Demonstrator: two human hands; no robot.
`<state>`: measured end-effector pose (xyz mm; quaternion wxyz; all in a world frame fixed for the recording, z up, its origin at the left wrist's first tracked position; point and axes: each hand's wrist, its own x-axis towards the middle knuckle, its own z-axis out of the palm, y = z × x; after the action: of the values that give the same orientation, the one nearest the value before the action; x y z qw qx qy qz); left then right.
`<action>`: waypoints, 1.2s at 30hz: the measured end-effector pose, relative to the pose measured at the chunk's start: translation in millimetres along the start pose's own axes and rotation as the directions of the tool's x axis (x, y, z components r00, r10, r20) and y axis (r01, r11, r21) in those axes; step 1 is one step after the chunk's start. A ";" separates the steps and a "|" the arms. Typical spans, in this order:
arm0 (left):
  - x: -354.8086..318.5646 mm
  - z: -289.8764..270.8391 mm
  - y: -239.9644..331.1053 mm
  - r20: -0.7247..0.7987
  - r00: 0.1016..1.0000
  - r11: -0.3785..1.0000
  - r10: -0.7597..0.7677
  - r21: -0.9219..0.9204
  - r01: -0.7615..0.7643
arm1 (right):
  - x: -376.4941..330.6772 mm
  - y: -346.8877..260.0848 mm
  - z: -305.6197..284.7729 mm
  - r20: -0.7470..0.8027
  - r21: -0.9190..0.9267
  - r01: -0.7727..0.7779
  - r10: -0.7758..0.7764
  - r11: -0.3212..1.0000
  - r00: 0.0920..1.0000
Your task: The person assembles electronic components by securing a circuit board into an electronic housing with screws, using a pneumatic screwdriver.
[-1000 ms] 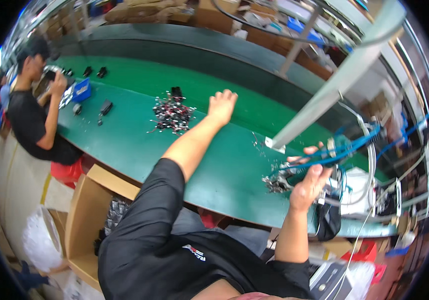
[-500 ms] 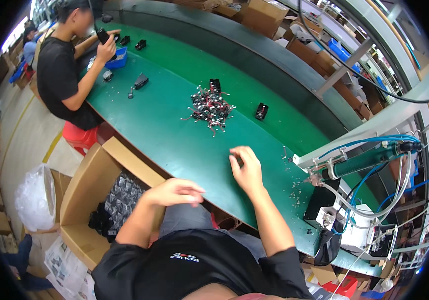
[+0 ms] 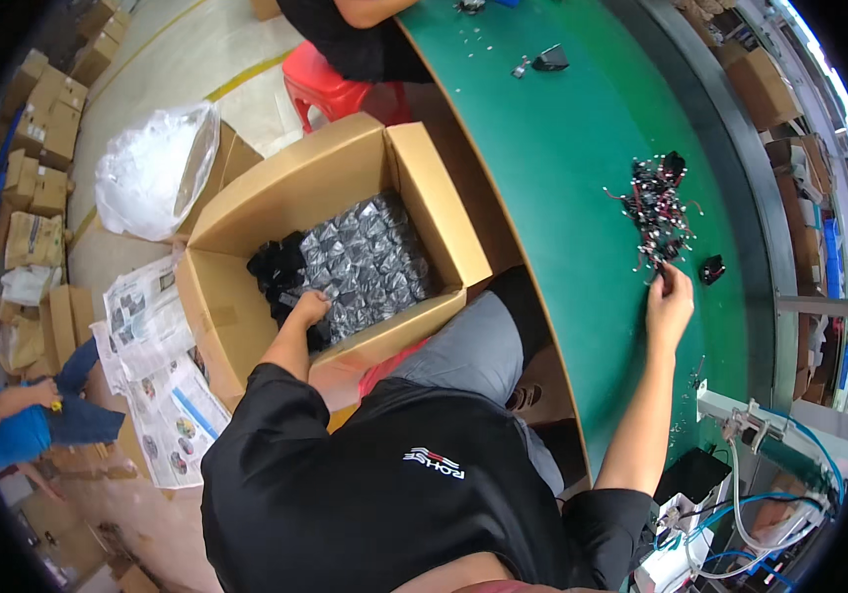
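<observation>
Open brown cardboard box (image 3: 246, 326) on floor at 9 o'clock of person, filled with grey plastic-wrapped packets (image 3: 369, 262) and black parts (image 3: 276, 269). Left hand (image 3: 307, 308) inside box, touching black parts; grip unclear. Right hand (image 3: 669, 296) on green table (image 3: 562, 168), fingers loosely curled at lower edge of tangled wire-part pile (image 3: 653, 203). 1 clear plastic bag (image 3: 152, 168) at box's 10 o'clock; newspapers (image 3: 157, 376) at 7.

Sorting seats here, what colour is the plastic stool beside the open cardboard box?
Red; the plastic stool shows best in the head view.
</observation>
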<state>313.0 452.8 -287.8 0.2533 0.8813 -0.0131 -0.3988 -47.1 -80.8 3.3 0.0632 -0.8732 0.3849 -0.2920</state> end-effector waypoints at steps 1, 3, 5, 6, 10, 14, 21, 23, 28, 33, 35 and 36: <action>2.8 8.8 5.0 0.016 0.999 0.998 -0.050 -0.035 0.051 | -8.3 -1.3 -11.2 0.020 -0.041 -0.021 0.022 0.999 1.000; 6.6 9.3 -6.0 0.023 0.992 0.990 -0.126 -0.066 0.127 | -31.4 -0.1 -29.8 0.075 -0.147 -0.107 0.119 0.983 0.990; 12.6 -3.2 -32.8 -0.150 0.980 0.950 0.132 0.302 -0.082 | -57.8 9.2 -32.8 0.135 -0.220 -0.085 0.116 0.972 0.984; 13.4 0.0 -25.6 -0.131 0.983 0.949 0.126 0.306 -0.081 | -71.8 4.4 -39.5 0.129 -0.231 -0.125 0.157 0.965 0.979; 12.2 -6.3 14.6 -0.362 0.931 0.954 -0.045 0.260 0.147 | -128.3 13.1 -76.4 0.080 -0.354 -0.159 0.199 0.921 0.977; 58.0 2.2 39.4 -0.348 0.936 0.970 -0.047 0.207 0.126 | -163.2 3.9 -96.7 -0.045 -0.408 -0.217 0.218 0.887 0.975; 141.3 -16.5 -36.4 0.029 0.985 0.801 0.170 0.578 -0.155 | -159.8 -44.8 -75.0 -0.164 -0.098 -0.413 0.394 0.906 0.904; 166.4 -64.3 -48.3 0.181 0.977 0.519 0.113 0.828 -0.213 | -161.4 -43.5 -71.2 -0.225 0.049 -0.486 0.484 0.872 0.846; 121.3 -14.2 -9.7 -0.030 0.971 0.721 0.237 0.675 -0.155 | -161.2 -42.6 -87.1 -0.256 0.107 -0.548 0.555 0.830 0.791; 95.3 -22.4 -12.8 -0.306 0.832 0.837 0.462 0.461 -0.295 | -127.3 -33.1 -78.4 -0.173 -0.010 -0.536 0.526 0.844 0.833; 62.5 -21.8 23.9 -0.417 0.861 0.957 0.290 0.143 -0.253 | -129.8 -14.0 -76.3 -0.165 -0.159 -0.431 0.406 0.888 0.899; 57.8 -31.3 30.9 -0.373 0.922 0.952 0.108 -0.227 -0.203 | -125.1 -16.1 -73.5 -0.176 -0.135 -0.414 0.390 0.900 0.904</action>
<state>380.1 426.5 -296.6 0.3964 0.8938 0.0151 -0.2092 -144.6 27.6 11.3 0.0198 -0.7534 0.5841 -0.3012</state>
